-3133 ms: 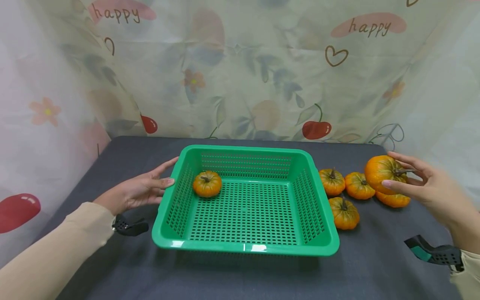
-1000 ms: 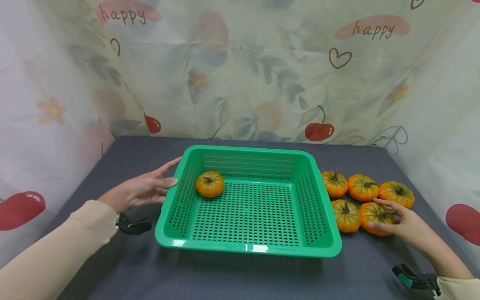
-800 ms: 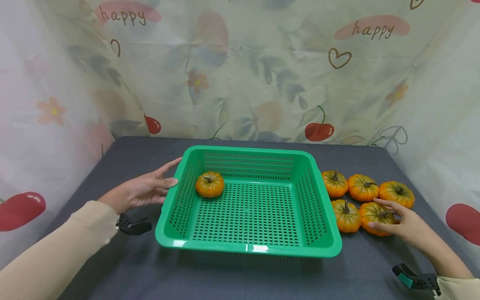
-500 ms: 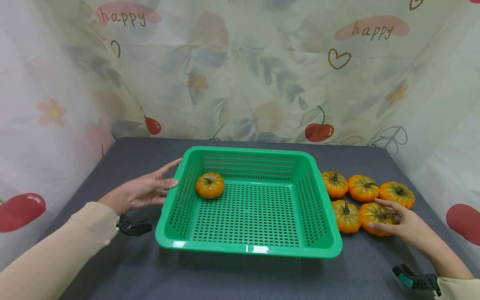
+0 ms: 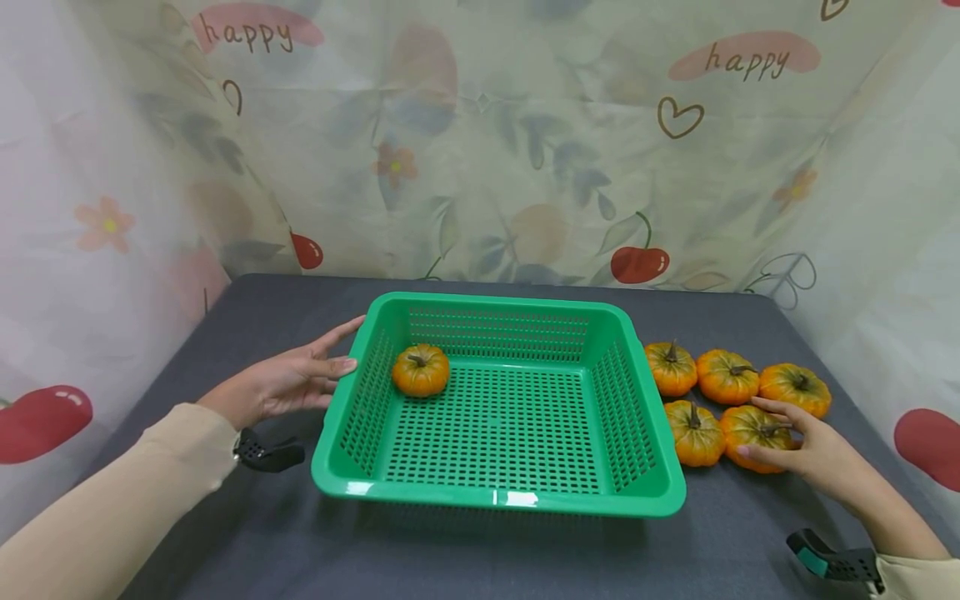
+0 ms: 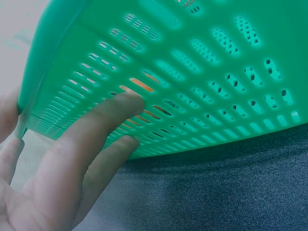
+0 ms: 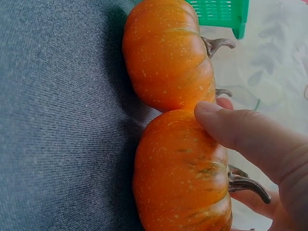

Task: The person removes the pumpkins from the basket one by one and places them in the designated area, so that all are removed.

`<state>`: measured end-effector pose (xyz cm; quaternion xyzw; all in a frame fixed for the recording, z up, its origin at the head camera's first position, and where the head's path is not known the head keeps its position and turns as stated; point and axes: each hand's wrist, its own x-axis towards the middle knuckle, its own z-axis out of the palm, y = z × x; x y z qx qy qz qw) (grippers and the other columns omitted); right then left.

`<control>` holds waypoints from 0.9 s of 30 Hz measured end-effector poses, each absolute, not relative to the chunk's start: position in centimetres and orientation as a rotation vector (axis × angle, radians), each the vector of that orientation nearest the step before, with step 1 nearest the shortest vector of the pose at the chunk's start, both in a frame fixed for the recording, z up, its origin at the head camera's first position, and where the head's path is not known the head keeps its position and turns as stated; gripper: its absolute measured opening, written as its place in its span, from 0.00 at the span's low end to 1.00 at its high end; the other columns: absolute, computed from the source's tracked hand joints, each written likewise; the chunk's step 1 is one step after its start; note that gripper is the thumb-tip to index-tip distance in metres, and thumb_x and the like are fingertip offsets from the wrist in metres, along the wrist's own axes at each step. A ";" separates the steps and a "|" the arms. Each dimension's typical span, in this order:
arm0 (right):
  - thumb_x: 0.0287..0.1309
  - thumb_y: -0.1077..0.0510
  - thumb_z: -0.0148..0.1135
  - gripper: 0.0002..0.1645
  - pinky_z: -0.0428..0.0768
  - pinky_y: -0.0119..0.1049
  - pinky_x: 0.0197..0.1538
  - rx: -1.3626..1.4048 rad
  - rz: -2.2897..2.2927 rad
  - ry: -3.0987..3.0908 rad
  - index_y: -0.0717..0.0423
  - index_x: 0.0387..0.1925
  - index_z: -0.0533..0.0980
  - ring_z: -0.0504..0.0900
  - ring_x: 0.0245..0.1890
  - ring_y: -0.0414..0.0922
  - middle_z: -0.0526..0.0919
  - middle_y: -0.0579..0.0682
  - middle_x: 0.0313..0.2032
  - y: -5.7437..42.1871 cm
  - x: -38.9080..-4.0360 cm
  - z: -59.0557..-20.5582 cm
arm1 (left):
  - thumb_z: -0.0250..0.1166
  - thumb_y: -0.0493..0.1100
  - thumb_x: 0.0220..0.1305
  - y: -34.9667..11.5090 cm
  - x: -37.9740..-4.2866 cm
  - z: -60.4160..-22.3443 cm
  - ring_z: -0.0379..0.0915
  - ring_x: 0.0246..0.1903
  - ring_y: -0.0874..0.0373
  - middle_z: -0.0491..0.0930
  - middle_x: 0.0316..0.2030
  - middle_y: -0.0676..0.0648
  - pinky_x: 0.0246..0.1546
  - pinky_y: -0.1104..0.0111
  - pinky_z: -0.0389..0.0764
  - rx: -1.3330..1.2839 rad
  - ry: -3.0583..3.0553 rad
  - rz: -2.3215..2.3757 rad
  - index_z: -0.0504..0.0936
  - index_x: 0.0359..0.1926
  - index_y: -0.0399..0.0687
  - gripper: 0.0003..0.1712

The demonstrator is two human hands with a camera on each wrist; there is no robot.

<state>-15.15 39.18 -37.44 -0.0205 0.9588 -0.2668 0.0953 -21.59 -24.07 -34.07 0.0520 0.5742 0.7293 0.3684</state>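
At the right of the head view, my right hand (image 5: pixel 825 450) holds a small orange pumpkin (image 5: pixel 753 439) between thumb and fingers. The right wrist view has the thumb (image 7: pixel 240 132) on its upper side and this pumpkin (image 7: pixel 183 173) resting on the cloth against a neighbouring pumpkin (image 7: pixel 168 53). My left hand (image 5: pixel 288 379) touches the left side of a green plastic basket (image 5: pixel 495 498), thumb at the rim. Its fairly straight fingers (image 6: pixel 91 125) lie against the slotted outer wall (image 6: pixel 192 77). One pumpkin (image 5: pixel 421 370) sits inside the basket, towards the back left.
Right of the basket, a back row holds three pumpkins, the nearest pumpkin (image 5: pixel 671 369) close to the basket wall. Another pumpkin (image 5: pixel 694 432) stands in the front row. Dark cloth (image 5: pixel 450 558) covers the table; a printed curtain (image 5: pixel 480 150) hangs behind and at both sides.
About three seconds ago my right hand held the pumpkin in the air; it has come down into the front row. Over the last second both hands and the basket have stayed put.
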 end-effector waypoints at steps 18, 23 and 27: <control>0.64 0.44 0.61 0.51 0.76 0.65 0.50 -0.050 -0.865 2.776 0.70 0.72 0.49 0.64 0.59 0.76 0.58 0.79 0.65 39.9 -15.4 -36.1 | 0.50 0.36 0.74 -23.9 -21.5 -33.9 0.80 0.50 0.50 0.41 0.74 0.35 0.51 0.53 0.82 0.131 1.484 1.867 0.33 0.75 0.77 0.46; 0.65 0.45 0.60 0.49 0.73 0.69 0.52 -0.110 -0.920 2.794 0.66 0.73 0.49 0.60 0.62 0.76 0.57 0.75 0.67 39.1 -16.2 -34.0 | 0.51 0.37 0.74 -23.9 -21.5 -34.0 0.80 0.51 0.49 0.42 0.74 0.35 0.51 0.52 0.82 0.131 1.494 1.862 0.33 0.75 0.78 0.46; 0.66 0.48 0.60 0.46 0.68 0.74 0.53 -0.185 -0.944 2.845 0.64 0.73 0.50 0.59 0.62 0.77 0.58 0.74 0.67 37.7 -17.0 -31.8 | 0.50 0.37 0.74 -24.0 -21.5 -34.0 0.80 0.51 0.49 0.41 0.74 0.34 0.51 0.53 0.82 0.140 1.490 1.863 0.32 0.75 0.77 0.47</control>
